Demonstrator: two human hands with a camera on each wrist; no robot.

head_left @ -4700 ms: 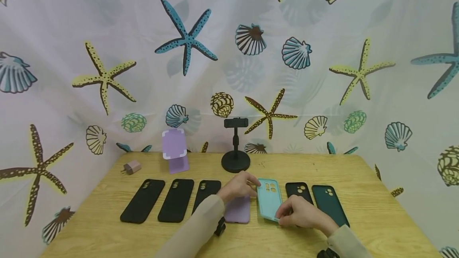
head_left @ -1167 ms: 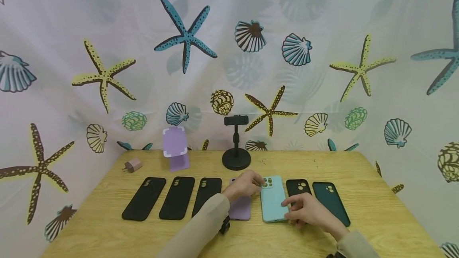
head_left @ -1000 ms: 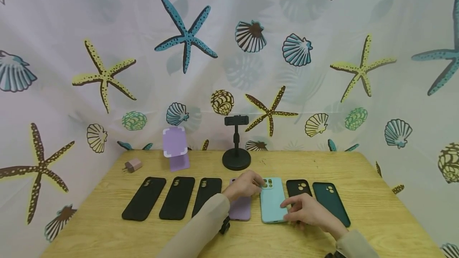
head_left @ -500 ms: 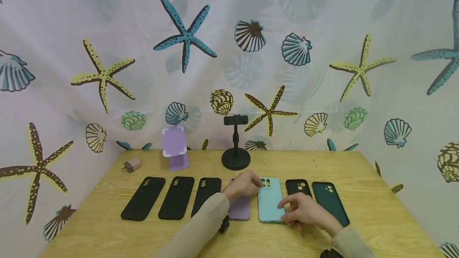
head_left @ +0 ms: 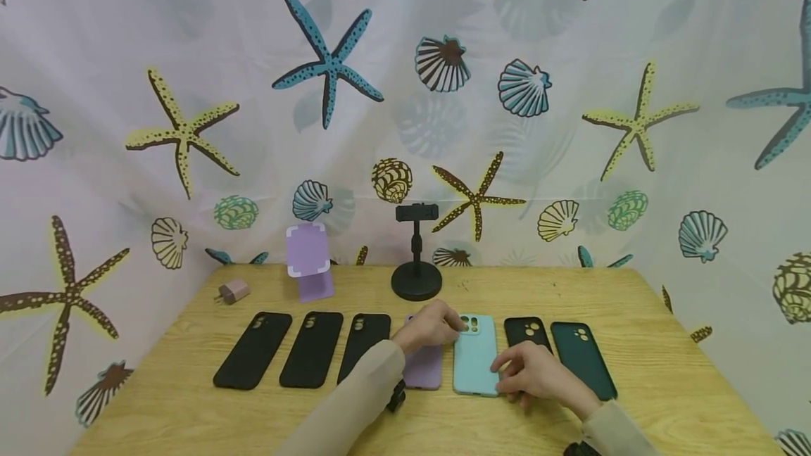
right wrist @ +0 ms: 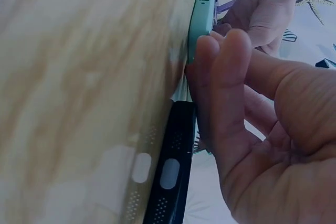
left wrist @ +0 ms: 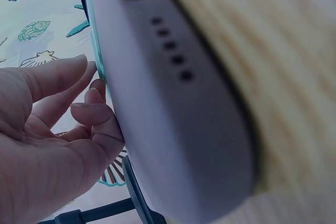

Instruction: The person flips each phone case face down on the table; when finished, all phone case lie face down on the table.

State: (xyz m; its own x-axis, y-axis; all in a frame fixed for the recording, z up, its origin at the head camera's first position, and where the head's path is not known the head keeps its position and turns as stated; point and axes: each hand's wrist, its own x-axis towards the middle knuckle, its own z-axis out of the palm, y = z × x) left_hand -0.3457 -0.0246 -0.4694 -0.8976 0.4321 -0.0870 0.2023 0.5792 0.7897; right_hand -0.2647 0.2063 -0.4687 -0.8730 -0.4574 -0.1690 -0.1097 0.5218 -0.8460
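Note:
A turquoise phone case (head_left: 475, 364) lies back up on the table, camera holes at its upper left. My left hand (head_left: 431, 326) reaches over a purple phone case (head_left: 424, 371), fingertips at the turquoise case's upper left edge. At the lower right edge of the turquoise case are the fingertips of my right hand (head_left: 535, 371). In the left wrist view, the purple case (left wrist: 157, 103) covers much of the scene beside the bent fingers. The right wrist view shows extended fingers right against the turquoise case (right wrist: 201, 24), with a black case (right wrist: 176, 145) nearer.
Left of the purple case lie three black phone cases (head_left: 312, 350) in a row. To the right are a black case (head_left: 526, 329) and a dark green case (head_left: 583, 361). Behind stand a black phone stand (head_left: 416, 280), a purple stand (head_left: 308, 252) and a pink charger plug (head_left: 234, 291).
The turquoise case was tilted with its inside showing; since then it has been turned over and laid flat. Over the last second it has slid slightly left and straightened.

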